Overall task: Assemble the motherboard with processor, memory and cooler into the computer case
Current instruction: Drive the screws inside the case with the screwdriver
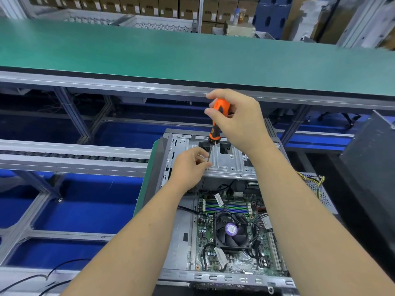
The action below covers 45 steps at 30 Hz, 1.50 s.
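Observation:
An open computer case [181,238] lies flat before me. Inside it sits the green motherboard [205,236] with memory sticks [226,207] and a black fan cooler [232,230]. My right hand [237,118] grips the orange and black handle of a screwdriver [215,122] held nearly upright over the case's metal drive cage [226,163]. My left hand [190,165] pinches the lower shaft near the tip, at the cage's left part. What lies under the tip is hidden by my fingers.
A green bench shelf [149,52] spans the back above an aluminium frame [72,116]. A roller conveyor [64,157] runs at the left. A dark panel [372,159] stands at the right. Black cables [42,276] lie at the lower left.

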### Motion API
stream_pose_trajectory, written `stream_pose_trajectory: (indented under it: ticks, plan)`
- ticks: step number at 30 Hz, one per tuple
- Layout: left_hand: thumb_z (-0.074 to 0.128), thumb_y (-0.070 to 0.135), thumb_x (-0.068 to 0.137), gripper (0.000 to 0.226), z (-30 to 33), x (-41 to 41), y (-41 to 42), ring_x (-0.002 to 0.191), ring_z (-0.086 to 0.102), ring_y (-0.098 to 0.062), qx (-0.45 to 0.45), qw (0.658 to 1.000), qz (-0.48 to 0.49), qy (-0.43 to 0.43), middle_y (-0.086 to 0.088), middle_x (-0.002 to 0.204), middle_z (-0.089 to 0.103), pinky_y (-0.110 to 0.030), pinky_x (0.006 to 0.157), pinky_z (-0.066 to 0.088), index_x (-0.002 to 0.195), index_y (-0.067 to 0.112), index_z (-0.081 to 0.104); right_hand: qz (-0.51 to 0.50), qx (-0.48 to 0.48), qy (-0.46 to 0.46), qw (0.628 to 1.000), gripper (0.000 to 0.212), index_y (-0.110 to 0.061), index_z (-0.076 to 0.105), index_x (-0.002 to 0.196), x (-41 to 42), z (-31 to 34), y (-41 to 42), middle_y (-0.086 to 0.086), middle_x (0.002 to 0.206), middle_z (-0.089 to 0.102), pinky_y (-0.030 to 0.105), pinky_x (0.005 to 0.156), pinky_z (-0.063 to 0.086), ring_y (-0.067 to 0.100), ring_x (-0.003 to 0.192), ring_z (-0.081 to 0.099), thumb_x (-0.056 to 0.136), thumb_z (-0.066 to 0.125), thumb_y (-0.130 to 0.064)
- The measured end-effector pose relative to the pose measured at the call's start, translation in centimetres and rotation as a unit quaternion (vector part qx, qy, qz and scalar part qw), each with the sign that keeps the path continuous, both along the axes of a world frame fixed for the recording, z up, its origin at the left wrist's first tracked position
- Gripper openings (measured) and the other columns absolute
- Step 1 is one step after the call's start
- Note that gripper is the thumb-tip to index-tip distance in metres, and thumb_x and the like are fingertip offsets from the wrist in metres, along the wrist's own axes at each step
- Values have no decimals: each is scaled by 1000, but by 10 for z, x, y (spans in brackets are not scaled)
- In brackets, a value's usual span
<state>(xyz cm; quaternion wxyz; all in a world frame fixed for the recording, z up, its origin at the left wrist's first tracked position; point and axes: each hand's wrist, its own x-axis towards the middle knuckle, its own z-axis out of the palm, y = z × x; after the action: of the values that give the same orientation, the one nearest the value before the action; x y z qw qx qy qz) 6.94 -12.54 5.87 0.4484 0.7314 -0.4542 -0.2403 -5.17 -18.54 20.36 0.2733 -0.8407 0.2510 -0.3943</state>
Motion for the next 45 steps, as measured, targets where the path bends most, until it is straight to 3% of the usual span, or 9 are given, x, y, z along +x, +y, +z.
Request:
stream_pose_trajectory:
  ticks: [3,7,15,19,25,30,34,39,45]
  plan:
    - [77,28,84,16,-2,-3,1,62,55,-1,-23,1000,-5,0,6,75,67,-16,60,43,78,21,64,-21,-2,8,1000,34,-21,69,124,4,3,2,-14,95,63,17,85,45,0,87,57,91,73,-29]
    - [75,24,87,20,0,-1,0,58,49,-8,-35,999,4,14,-4,72,66,-23,59,44,72,16,66,29,34,39,998,50,-21,56,143,0,7,2,-2,123,68,39,100,53,13,108,64,95,63,-11]
    - [65,17,95,15,1,-1,2,53,49,1,-27,999,-25,40,11,73,65,-11,55,38,84,9,73,41,61,44,996,52,-24,55,144,5,5,4,0,121,69,43,102,51,20,112,65,94,64,-10]
    - [77,23,85,14,1,0,1,56,46,-4,-53,997,9,63,11,67,60,-16,57,41,76,17,68,4,46,21,999,43,-23,68,127,4,7,2,-8,93,65,42,90,54,23,87,65,85,80,-20]
    - [75,18,87,18,-2,1,-2,54,50,3,-52,996,18,65,8,62,60,-12,56,43,76,5,69,24,57,34,998,46,-16,61,138,1,8,2,4,108,70,46,99,52,28,106,66,93,67,-10]
    - [73,18,89,14,-1,1,-1,51,50,3,-45,997,11,65,13,60,60,-8,53,39,75,18,72,-35,18,31,999,40,-21,69,123,2,9,1,3,96,64,34,87,53,19,87,63,86,79,-31]
    - [71,17,91,10,0,3,-1,53,51,6,-32,997,4,73,10,70,66,-6,54,39,82,17,75,33,85,5,996,45,-14,57,141,-3,7,3,5,120,68,41,100,53,18,111,66,97,62,-6]
    - [67,15,94,12,2,3,2,78,62,-10,-32,998,-5,59,1,92,73,-4,62,42,92,12,78,14,74,-12,997,35,-16,69,124,0,8,3,-1,88,69,40,86,59,20,82,71,89,75,-12]
    - [63,13,95,16,3,2,1,83,56,15,-22,998,-22,59,14,97,68,5,69,37,93,12,79,-27,18,-16,999,35,-24,68,118,4,0,1,-1,85,60,19,72,49,11,70,58,85,80,-26]
